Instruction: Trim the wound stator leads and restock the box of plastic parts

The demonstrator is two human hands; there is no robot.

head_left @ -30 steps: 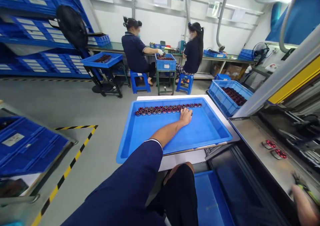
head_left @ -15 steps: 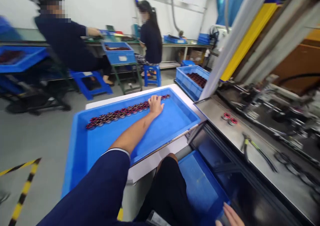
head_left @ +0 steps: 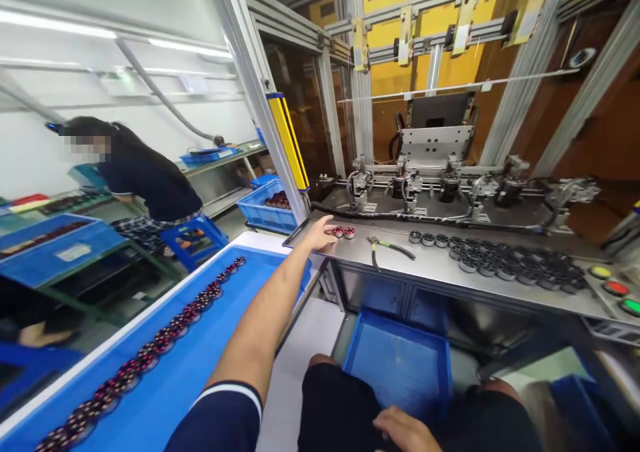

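Observation:
My left hand [head_left: 323, 234] reaches over the left end of the metal bench, with thumb and fingers apart. It is right beside a pair of small round parts with red and black tops and silvery sides, the nearer red-topped part [head_left: 339, 232] and the farther red-topped part [head_left: 349, 233]. Whether the fingertips touch the nearer one is hard to make out. My right hand [head_left: 407, 431] is low over my lap, its fingers loosely bent and nothing visible in them. Left of my arm, a blue tray [head_left: 200, 385] holds a long row of similar red-and-black round parts [head_left: 167, 337].
Pliers [head_left: 390, 247] lie on the metal bench [head_left: 370, 265], left of many dark round parts [head_left: 520, 263]. Behind stands a machine with several clamping fixtures [head_left: 413, 185]. A blue bin [head_left: 400, 359] sits below. A co-worker [head_left: 150, 172] sits at the left.
The view has swung right toward the machine. My left hand has left the row in the blue tray and moved to the red-topped parts on the bench. My right hand is now over my lap.

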